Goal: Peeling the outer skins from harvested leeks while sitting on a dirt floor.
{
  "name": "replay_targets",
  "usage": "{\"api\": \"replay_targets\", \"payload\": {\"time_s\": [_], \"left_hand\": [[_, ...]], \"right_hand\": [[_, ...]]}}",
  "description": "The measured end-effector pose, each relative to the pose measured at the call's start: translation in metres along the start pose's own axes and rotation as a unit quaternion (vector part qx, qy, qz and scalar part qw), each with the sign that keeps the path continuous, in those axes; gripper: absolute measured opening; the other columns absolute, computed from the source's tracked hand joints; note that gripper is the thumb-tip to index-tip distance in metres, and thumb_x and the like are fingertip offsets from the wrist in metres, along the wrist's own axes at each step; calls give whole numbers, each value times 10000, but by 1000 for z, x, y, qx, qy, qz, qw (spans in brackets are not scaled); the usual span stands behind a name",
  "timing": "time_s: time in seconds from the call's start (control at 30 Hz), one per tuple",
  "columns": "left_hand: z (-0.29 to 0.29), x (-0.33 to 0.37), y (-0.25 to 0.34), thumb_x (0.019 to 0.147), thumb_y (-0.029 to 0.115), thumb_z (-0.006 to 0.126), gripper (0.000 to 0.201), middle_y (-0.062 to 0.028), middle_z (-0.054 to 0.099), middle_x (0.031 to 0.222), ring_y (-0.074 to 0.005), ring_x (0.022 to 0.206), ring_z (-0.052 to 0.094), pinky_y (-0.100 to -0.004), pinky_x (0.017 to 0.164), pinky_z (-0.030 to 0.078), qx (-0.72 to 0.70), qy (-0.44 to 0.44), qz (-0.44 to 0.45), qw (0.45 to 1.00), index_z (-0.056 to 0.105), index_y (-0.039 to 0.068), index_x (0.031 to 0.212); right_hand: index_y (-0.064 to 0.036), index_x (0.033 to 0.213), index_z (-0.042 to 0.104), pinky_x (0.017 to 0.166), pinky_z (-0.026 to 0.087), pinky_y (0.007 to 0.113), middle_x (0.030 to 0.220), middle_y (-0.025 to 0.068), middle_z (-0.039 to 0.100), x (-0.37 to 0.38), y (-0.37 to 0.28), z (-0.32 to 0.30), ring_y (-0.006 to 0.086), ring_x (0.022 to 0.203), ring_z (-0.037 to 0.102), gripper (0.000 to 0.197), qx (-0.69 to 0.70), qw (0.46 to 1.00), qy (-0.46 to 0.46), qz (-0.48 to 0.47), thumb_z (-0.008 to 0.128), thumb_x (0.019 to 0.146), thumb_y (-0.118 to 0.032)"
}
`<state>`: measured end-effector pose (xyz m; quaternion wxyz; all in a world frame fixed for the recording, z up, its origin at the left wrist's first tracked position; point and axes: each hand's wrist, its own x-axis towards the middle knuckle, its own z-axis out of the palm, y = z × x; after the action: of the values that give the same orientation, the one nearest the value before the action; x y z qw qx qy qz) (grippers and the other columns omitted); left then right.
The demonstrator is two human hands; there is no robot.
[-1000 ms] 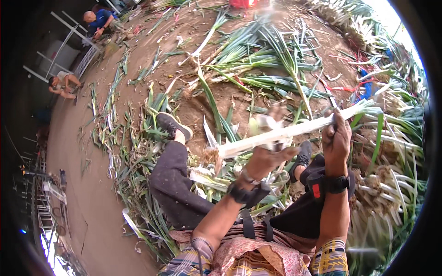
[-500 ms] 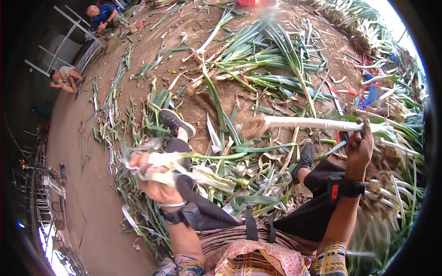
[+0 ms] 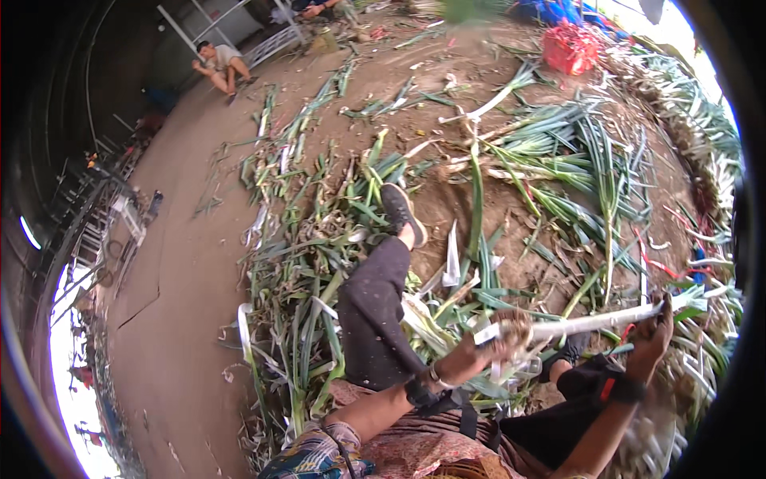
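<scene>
A long white leek [image 3: 589, 322] lies across the space between my hands, its brown roots to the left and its green top to the right. My right hand [image 3: 649, 348] is closed round the shaft near the green end. My left hand [image 3: 472, 358] is at the root end, its fingers curled about the roots and partly blurred. A small white flat piece [image 3: 485, 334] shows at those fingers; what it is I cannot make out. Trimmed leaves [image 3: 431, 319] lie on the ground between my legs, just beyond my left hand.
Leaf scraps [image 3: 299, 319] cover the ground by my left leg. Ahead lies a loose pile of leeks [image 3: 550, 136]. Stacked leeks [image 3: 694, 120] line the right side. A red bundle [image 3: 571, 49] stands far ahead. Another person [image 3: 221, 65] crouches at the far left.
My left hand has moved right to the root end, and the stripped leaves it held are no longer in it. The leek now tilts, roots lower. The view has swung left.
</scene>
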<state>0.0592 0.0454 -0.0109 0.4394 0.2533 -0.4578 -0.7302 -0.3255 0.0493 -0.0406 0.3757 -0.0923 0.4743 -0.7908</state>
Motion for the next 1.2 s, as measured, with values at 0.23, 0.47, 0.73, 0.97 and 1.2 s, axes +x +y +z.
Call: {"api": "replay_targets", "payload": {"time_s": [0.23, 0.47, 0.73, 0.97, 1.2], "left_hand": [[21, -51, 12, 911, 208, 528, 395, 32, 461, 940, -39, 689, 392, -173, 590, 346, -161, -109, -77, 978, 396, 93, 1264], [17, -73, 25, 939, 203, 459, 337, 35, 423, 806, -17, 558, 339, -167, 480, 273, 43, -85, -33, 995, 411, 84, 1251], [-55, -76, 11, 959, 232, 409, 324, -26, 571, 795, -50, 515, 474, -186, 441, 425, 76, 4, -31, 997, 461, 55, 1225], [-48, -44, -87, 794, 182, 561, 380, -247, 399, 1267, -311, 799, 607, -358, 712, 512, 674, -237, -96, 693, 516, 26, 1137], [-29, -32, 15, 820, 304, 620, 208, -81, 621, 888, -239, 830, 566, -362, 763, 452, 572, 19, 15, 820, 662, 102, 845]], "right_hand": [[-29, 1198, 500, 306, 165, 165, 817, 19, 586, 24, 12, -22, -2, 374, 260, 301, -23, 996, -78, 36, 420, 955, -188], [-20, 1141, 553, 379, 192, 144, 716, -46, 494, 36, 36, -15, -26, 451, 296, 281, -174, 972, -128, -94, 403, 952, -165], [-16, 1169, 514, 487, 310, 147, 741, -22, 459, 53, -10, -55, 19, 566, 390, 281, -147, 962, -84, -213, 399, 937, -126], [-48, 1047, 599, 393, 273, 157, 688, -42, 508, 28, 4, -29, 5, 460, 330, 216, -97, 976, 12, -195, 527, 916, -204], [-57, 1003, 569, 412, 284, 149, 795, 17, 609, -71, 10, 35, 10, 508, 396, 170, -106, 983, -47, -144, 557, 899, -192]]}}
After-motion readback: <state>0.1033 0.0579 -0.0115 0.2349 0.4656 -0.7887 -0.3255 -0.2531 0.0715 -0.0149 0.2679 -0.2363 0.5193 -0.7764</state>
